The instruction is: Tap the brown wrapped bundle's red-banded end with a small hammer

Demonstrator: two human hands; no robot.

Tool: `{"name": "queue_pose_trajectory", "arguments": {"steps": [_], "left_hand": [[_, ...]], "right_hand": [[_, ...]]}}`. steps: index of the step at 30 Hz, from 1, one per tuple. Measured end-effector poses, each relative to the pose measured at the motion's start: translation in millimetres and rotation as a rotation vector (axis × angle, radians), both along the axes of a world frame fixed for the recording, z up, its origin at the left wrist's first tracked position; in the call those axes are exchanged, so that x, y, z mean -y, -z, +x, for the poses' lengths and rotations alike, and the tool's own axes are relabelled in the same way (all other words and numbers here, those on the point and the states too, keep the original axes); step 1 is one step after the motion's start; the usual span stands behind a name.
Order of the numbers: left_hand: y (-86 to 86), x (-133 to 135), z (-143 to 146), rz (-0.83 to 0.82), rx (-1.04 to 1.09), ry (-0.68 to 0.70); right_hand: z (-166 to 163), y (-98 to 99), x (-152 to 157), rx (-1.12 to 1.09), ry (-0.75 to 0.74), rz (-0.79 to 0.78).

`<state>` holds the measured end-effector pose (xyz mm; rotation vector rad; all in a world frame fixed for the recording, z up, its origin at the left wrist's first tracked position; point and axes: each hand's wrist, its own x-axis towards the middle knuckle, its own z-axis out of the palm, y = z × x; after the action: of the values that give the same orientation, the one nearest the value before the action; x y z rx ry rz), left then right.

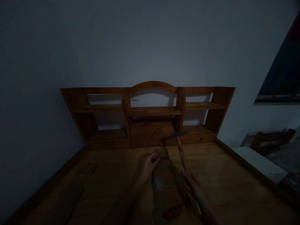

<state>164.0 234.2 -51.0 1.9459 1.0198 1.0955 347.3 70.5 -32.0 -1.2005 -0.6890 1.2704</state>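
Lighting: very dim throughout; fine detail is hard to make out.

Work surface: a broad wooden desk (112,168) with raised edging along its left and right sides, seen from the person's head height.

Left hand: the left hand (148,165) reaches forward over the middle of the desk, fingers curled at the far end of a speckled flat piece (165,186). The thumb and fingers appear pinched on a small reddish band (163,159) at that end — whether they grip it firmly or only touch it cannot be told in this light.

Speckled flat piece: lies flat on the desk between the two hands, its long axis running away from the person; a reddish patch shows at its near end too.

Right hand: the right hand (191,187) is closed around the lower part of a hammer handle (182,156), fingers wrapped tight about it.

Hammer: the wooden handle slants up and away from the right hand, leaning slightly left. The dark metal hammer head (176,135) is raised clear of the desk, above and just beyond the far end of the speckled piece, not touching it.

Behind the work: a wooden shelf unit (152,111) stands at the back of the desk against a plain wall, with an arched centre bay and open side compartments.

Left of desk: a dark flat object (85,168) lies well apart from the hands — unidentifiable.

Right of desk: a pale surface (257,162) and a blurred wooden piece of furniture (272,137) beyond it.
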Motion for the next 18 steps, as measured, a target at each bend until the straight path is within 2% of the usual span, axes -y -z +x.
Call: {"name": "queue_pose_trajectory", "arguments": {"steps": [3,8,12,14,18], "left_hand": [[-4.3,2.7,-1.2,0.015,-0.049,-0.030],[5.1,-0.8,-5.5,0.046,-0.051,-0.044],[8.6,0.3,-8.0,0.103,-0.097,-0.040],[6.1,3.1,-8.0,0.110,-0.101,-0.035],[-4.7,9.8,-6.1,0.128,-0.160,-0.025]], "right_hand": [[1.5,1.2,-0.2,0.008,-0.008,0.007],[3.7,5.7,-2.5,0.086,-0.052,0.058],[3.3,7.7,-3.1,0.005,0.030,-0.006],[2.7,7.4,-3.0,-0.014,0.046,-0.034],[1.5,5.5,-3.4,0.017,-0.010,0.017]]}}
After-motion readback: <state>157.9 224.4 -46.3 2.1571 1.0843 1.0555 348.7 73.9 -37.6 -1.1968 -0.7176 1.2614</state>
